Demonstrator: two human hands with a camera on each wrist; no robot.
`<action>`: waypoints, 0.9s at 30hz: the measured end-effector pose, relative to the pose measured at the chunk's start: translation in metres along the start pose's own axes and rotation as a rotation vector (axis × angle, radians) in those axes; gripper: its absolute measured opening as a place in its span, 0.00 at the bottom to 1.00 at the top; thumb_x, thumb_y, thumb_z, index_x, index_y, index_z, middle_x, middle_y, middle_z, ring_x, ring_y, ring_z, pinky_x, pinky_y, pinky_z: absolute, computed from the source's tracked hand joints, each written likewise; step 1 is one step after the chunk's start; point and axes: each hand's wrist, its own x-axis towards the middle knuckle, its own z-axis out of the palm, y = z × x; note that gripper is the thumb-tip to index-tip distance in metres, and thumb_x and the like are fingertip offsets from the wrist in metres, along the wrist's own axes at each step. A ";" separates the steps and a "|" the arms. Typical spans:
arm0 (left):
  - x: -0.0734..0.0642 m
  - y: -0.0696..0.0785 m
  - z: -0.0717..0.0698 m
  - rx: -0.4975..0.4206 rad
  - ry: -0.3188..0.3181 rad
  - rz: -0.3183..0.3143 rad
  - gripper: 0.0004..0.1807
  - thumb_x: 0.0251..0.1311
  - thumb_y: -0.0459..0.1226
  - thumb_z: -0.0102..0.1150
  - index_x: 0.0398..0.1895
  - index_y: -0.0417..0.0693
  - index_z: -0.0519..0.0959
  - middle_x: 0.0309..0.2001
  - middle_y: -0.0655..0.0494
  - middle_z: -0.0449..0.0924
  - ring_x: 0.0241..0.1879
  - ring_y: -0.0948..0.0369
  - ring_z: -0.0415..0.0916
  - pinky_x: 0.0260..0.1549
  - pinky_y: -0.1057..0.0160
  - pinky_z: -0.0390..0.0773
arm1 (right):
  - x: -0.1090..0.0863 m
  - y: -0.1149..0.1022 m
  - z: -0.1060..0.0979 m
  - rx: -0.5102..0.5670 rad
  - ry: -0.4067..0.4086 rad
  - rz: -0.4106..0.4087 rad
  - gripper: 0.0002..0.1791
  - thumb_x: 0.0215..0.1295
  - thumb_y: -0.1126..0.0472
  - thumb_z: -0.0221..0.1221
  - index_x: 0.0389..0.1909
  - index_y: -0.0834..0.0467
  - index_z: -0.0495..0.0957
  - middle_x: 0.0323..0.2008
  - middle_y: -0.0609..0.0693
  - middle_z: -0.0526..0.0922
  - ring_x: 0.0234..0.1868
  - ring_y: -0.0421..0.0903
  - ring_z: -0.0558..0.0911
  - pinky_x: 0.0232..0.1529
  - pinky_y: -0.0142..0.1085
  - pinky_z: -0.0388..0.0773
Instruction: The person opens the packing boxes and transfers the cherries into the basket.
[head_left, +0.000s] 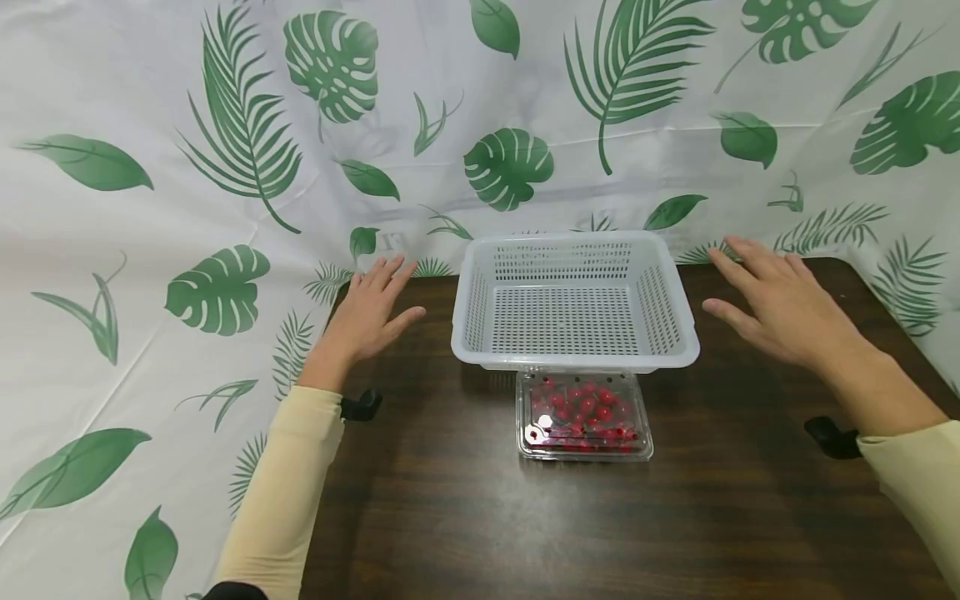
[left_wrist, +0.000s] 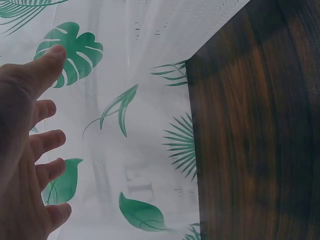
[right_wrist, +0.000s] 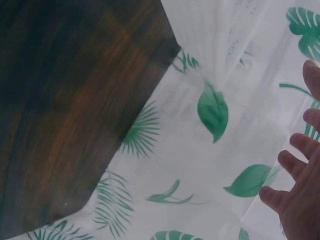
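A white plastic basket (head_left: 576,360) with slotted walls and floor stands at the back of the table in the head view. Just in front of it lies a clear plastic clamshell box (head_left: 585,454), its lid down over red cherries (head_left: 581,407). To the left of the basket is my left hand (head_left: 367,312), fingers spread and holding nothing. My right hand (head_left: 780,304) is on the basket's other side, its fingers apart and straight. In the left wrist view the left hand (left_wrist: 30,145) touches nothing visible; the right hand (right_wrist: 302,165) likewise.
Both arms reach over a dark wood-grain table (head_left: 465,533). A white sheet (head_left: 420,75) printed with green leaves hangs behind the table and along its left side. Small black wrist-camera mounts (head_left: 362,406) sit at both wrists.
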 end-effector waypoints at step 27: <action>-0.042 0.100 0.061 -0.660 0.447 0.293 0.07 0.64 0.33 0.60 0.43 0.45 0.83 0.36 0.58 0.81 0.33 0.65 0.78 0.26 0.65 0.79 | -0.056 -0.108 0.050 0.354 0.056 0.129 0.06 0.66 0.53 0.63 0.37 0.50 0.82 0.25 0.38 0.80 0.23 0.34 0.76 0.23 0.34 0.72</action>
